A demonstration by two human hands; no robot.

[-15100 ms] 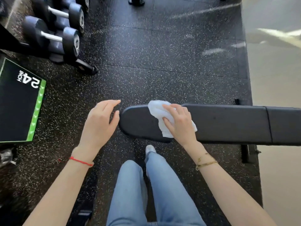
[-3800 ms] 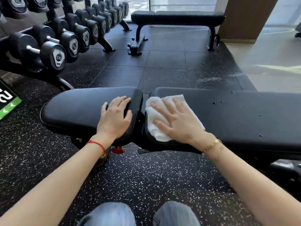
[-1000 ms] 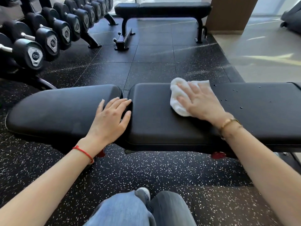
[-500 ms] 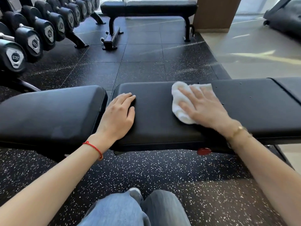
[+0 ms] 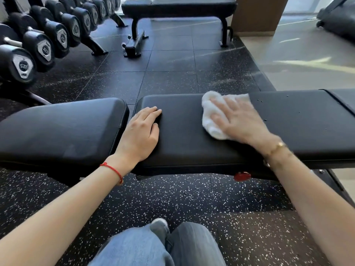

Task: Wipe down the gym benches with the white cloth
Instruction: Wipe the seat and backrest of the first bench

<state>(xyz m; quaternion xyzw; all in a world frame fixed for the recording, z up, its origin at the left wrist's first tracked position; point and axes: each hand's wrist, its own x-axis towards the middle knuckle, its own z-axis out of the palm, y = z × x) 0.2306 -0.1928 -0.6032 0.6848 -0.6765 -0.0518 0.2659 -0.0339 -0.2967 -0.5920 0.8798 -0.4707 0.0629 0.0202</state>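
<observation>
Across the far edge of the black gym bench (image 5: 192, 146), a person's right hand (image 5: 238, 121) presses flat on the white cloth (image 5: 210, 120), fingers spread and straight; the crumpled cloth shows under and to the left of the fingers. Well apart from it, the left hand (image 5: 142, 135) rests palm-down near the pad's left edge, fingers relaxed, beside the gap to the seat pad (image 5: 63, 129). Behind stand a rack of dumbbells (image 5: 44, 45) and a second bench (image 5: 178, 6) on the speckled floor (image 5: 172, 77).
</observation>
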